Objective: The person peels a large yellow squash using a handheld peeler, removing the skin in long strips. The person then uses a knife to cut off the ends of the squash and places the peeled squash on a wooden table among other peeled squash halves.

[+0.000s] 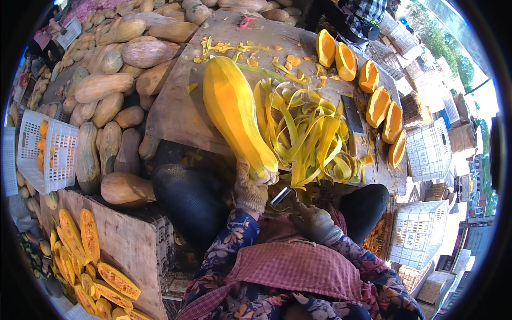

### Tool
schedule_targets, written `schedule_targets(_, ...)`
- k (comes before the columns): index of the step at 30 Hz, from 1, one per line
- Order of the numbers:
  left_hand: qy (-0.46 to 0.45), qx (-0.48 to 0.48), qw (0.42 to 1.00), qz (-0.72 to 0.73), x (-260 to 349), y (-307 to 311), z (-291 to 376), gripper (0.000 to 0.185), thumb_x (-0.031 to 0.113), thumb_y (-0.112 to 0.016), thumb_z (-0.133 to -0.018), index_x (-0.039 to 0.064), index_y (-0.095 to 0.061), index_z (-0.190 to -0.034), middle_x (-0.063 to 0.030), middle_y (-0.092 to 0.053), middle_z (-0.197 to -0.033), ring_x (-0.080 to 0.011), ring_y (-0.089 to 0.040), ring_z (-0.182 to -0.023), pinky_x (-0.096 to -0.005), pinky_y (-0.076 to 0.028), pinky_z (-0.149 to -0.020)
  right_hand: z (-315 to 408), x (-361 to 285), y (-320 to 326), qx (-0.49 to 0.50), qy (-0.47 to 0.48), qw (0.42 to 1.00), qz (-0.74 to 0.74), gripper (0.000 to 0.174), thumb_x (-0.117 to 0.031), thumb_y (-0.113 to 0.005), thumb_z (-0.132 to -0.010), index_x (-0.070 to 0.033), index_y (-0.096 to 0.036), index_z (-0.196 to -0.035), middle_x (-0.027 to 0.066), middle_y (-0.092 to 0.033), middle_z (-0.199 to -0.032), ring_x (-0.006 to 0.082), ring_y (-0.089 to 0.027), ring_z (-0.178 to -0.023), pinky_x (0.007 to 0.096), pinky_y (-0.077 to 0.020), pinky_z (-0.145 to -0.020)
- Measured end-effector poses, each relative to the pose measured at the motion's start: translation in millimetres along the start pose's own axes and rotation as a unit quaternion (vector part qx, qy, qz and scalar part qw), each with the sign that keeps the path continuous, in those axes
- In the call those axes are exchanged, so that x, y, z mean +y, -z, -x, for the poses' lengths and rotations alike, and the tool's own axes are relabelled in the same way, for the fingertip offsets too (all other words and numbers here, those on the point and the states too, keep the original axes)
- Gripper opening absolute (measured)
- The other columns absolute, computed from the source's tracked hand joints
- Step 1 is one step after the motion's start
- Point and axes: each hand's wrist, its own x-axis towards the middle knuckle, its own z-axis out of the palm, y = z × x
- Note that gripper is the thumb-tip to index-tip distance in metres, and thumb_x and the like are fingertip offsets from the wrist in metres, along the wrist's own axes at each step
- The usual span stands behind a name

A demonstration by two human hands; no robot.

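Observation:
A long, largely peeled yellow squash lies slanted on the wooden board, its narrow stem end toward me. My left hand, in a dirty knit glove, grips that near end from the left side. In my gloved right hand is a peeler with a wide metal blade, held just below the squash's end and apart from it. A tangled heap of yellow-green peel strips lies right against the squash. The underside of the squash and some left fingers are hidden.
A cleaver rests right of the peels, beside a row of hollowed squash halves. A pink peeler lies at the far edge. Whole squashes pile up left; white crates stand right. Cut halves lie lower left.

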Motion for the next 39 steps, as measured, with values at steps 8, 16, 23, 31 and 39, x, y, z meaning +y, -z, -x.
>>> schedule_targets(8, -0.102, -0.077, 0.969, -0.211, -7, 29, -8, 0.061, 0.051, -0.065, -0.103, 0.008, -0.055, -0.145, -0.012, -0.064, -0.136, -0.0282, -0.066, -0.121, -0.0456, -0.061, -0.095, -69, -59, 57, 0.063, 0.065, 0.995, 0.043, 0.062, -0.039, -0.063, -0.102, -0.007, -0.048, -0.153, 0.0196, -0.073, -0.107, 0.0391, -0.072, -0.095, 0.0473, -0.0592, -0.079)
schedule_targets(16, 0.054, -0.024, 0.997, 0.048, 16, -4, 8, 0.069, 0.062, -0.07, -0.094, 0.017, -0.057, -0.145, -0.0087, -0.064, -0.139, -0.0328, -0.063, -0.122, -0.0515, -0.057, -0.096, 16, 21, -1, -0.004, -0.068, 0.974, -0.215, 0.059, -0.033, -0.066, -0.103, -0.008, -0.05, -0.153, 0.0264, -0.072, -0.113, 0.0413, -0.071, -0.105, 0.0458, -0.0588, -0.088)
schedule_targets(23, -0.113, 0.033, 0.971, -0.208, 27, -35, 40, 0.081, 0.047, -0.076, -0.095, 0.017, -0.038, -0.161, -0.0117, -0.062, -0.14, -0.0304, -0.068, -0.117, -0.0491, -0.06, -0.091, -133, -3, 64, 0.106, -0.032, 0.884, -0.454, 0.057, -0.03, -0.065, -0.108, 0.003, -0.051, -0.151, 0.0132, -0.069, -0.13, 0.0167, -0.062, -0.119, 0.0325, -0.0486, -0.104)
schedule_targets(31, -0.116, 0.035, 0.974, -0.193, 36, -5, 18, 0.079, 0.043, -0.077, -0.094, 0.022, -0.039, -0.16, -0.0099, -0.061, -0.142, -0.0334, -0.068, -0.118, -0.0503, -0.066, -0.067, -381, -73, 168, 0.03, 0.017, 0.973, -0.228, 0.06, -0.047, -0.055, -0.106, -0.003, -0.06, -0.146, 0.02, -0.069, -0.136, 0.0325, -0.068, -0.121, 0.0413, -0.0493, -0.105)
schedule_targets(39, -0.085, 0.033, 0.97, -0.224, 30, -6, 18, 0.074, 0.056, -0.065, -0.098, 0.027, -0.038, -0.161, -0.008, -0.06, -0.142, -0.0332, -0.065, -0.122, -0.0534, -0.063, -0.07, -336, -11, 80, 0.087, 0.103, 0.958, -0.253, 0.053, -0.04, -0.054, -0.109, -0.004, -0.057, -0.148, 0.0245, -0.07, -0.134, 0.0333, -0.068, -0.122, 0.0413, -0.0499, -0.106)
